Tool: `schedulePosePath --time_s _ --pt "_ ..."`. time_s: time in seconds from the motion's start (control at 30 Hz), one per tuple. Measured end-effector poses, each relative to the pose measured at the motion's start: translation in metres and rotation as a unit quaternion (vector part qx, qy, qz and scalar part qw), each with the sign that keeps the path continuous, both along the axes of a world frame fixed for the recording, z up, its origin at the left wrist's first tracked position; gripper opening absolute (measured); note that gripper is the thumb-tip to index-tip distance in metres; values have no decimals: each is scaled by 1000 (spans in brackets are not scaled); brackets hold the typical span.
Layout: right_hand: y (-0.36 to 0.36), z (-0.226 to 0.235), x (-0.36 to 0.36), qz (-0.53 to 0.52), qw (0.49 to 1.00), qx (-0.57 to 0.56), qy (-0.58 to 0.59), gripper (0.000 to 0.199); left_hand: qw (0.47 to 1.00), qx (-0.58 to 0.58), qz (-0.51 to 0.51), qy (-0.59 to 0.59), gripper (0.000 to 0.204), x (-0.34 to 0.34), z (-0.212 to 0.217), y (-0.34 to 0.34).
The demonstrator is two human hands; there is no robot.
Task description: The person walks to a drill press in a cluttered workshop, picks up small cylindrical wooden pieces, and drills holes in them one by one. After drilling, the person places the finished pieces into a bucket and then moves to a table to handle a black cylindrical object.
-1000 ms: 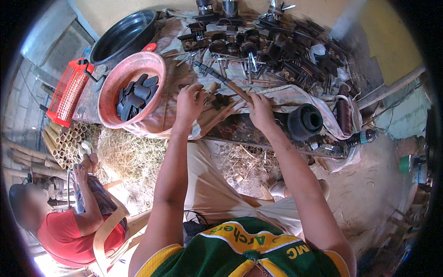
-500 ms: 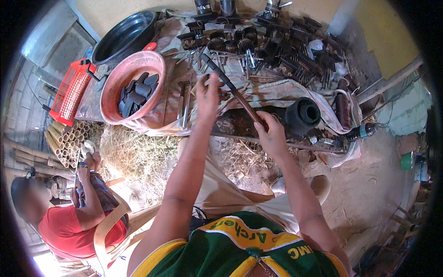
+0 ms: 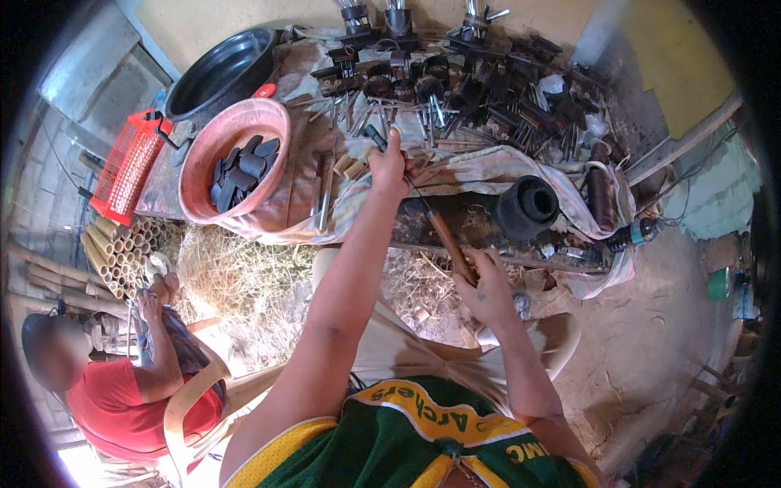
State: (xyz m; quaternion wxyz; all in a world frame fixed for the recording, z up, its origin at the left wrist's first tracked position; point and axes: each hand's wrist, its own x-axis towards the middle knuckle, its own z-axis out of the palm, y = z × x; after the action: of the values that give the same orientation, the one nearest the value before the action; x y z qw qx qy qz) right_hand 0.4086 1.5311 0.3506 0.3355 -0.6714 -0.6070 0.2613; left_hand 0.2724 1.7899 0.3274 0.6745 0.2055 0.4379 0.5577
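Observation:
My right hand [image 3: 488, 286] is closed around the lower end of a brown wooden handle [image 3: 446, 236]. A thin dark shaft [image 3: 420, 195] runs from that handle up toward my left hand [image 3: 389, 163]. My left hand is closed on a dark stick-like piece [image 3: 375, 137], whose blunt end sticks out past the fingers. The shaft and the dark piece lie roughly in one slanting line; where they meet is hidden by my left hand. Both hands are above the near edge of a cloth-covered worktable [image 3: 305, 224].
A pink basin [image 3: 195, 154] holds dark curved pieces, beside a black tub [image 3: 183, 93] and a red crate [image 3: 126, 183]. Dark pieces and thin rods crowd the table's back. A black cylinder [image 3: 521, 213] stands at right. A person in red [image 3: 130, 407] sits at left.
My right hand has drawn down toward me with the wooden handle, and thin shaft now shows above it. My left hand, open before, has closed around the dark piece.

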Motion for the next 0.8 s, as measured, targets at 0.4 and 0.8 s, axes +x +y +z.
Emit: schedulePosePath --time_s 0.4,0.8 --pt "-40 31 19 -17 999 -34 31 42 992 7 -30 119 50 -26 9 70" --pt "-29 -6 23 -42 991 -34 120 43 627 326 -191 681 35 -84 28 38"
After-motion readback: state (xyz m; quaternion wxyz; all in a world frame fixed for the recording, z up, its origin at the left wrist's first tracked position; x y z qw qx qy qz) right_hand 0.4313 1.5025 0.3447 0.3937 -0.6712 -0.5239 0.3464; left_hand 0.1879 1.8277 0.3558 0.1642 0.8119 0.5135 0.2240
